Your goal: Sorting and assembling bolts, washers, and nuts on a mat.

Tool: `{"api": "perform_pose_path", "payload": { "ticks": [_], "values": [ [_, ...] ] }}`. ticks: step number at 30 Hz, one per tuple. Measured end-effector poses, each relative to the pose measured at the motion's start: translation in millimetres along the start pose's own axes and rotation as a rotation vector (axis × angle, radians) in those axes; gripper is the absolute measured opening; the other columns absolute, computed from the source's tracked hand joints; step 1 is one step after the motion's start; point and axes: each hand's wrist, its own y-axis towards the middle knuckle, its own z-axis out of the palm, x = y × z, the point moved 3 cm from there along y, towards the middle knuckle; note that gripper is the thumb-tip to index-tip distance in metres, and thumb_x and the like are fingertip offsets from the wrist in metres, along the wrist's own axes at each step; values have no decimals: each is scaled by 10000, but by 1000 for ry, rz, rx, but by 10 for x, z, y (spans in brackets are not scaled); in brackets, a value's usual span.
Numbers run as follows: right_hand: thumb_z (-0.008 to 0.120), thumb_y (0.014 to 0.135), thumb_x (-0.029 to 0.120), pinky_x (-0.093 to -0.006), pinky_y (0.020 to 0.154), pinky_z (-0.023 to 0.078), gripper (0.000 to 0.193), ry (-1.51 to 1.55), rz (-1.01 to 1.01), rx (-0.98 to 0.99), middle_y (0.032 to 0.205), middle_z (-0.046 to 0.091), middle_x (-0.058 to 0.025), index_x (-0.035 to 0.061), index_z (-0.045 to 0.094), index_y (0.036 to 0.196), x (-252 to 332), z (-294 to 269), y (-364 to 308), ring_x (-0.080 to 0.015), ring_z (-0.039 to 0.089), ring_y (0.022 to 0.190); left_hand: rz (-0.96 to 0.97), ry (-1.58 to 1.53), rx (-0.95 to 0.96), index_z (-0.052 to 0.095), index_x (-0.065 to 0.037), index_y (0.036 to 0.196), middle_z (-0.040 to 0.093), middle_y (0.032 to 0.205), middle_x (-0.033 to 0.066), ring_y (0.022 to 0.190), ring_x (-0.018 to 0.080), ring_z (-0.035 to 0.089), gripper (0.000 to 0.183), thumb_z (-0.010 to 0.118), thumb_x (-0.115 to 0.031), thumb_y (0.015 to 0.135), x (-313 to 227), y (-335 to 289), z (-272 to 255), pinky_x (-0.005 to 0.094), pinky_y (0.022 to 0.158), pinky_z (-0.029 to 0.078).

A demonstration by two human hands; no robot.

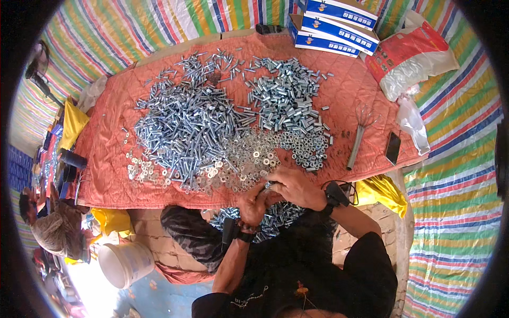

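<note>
My left hand (pixel 251 207) and my right hand (pixel 298 188) meet at the near edge of the red quilted cloth (pixel 106 180). My right fingers pinch a small shiny metal piece of hardware (pixel 269 184), too small to name for sure. The left fingers are closed right beside it, and what they hold is hidden. Just beyond my hands lie loose washers (pixel 249 153) and a heap of hex nuts (pixel 310 148). Farther off are a big pile of bolts (pixel 185 116) and a pile of metal sleeves (pixel 283 95). Below my hands, more finished-looking metal fasteners (pixel 281 218) lie in my lap.
To the right on the cloth are a wire whisk-like tool (pixel 358 139) and a phone (pixel 393 147). Blue and white boxes (pixel 336 26) stack at the back, near a red and clear bag (pixel 411 61). A white bucket (pixel 124 264) stands lower left; another person (pixel 58 228) sits beyond.
</note>
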Motion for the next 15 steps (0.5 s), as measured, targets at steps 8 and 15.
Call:
{"api": "perform_pose_path", "payload": {
  "ticks": [8, 15],
  "values": [
    [652, 860, 233, -370, 571, 473, 354, -29, 242, 191, 844, 619, -138, 10, 579, 1125, 82, -171, -82, -277, 622, 684, -81, -76, 29, 659, 40, 952, 578, 551, 49, 460, 92, 541, 145, 564, 1, 849, -82, -18, 21, 251, 427, 421],
    [649, 880, 168, -293, 608, 495, 393, 197, 386, 123, 965, 617, -109, 25, 531, 1226, 197, -143, -214, -146, 615, 743, -303, -328, 6, 648, 35, 1048, 595, 612, 24, 499, 77, 542, 185, 556, -11, 893, 106, -113, 42, 234, 452, 446]
  ]
}}
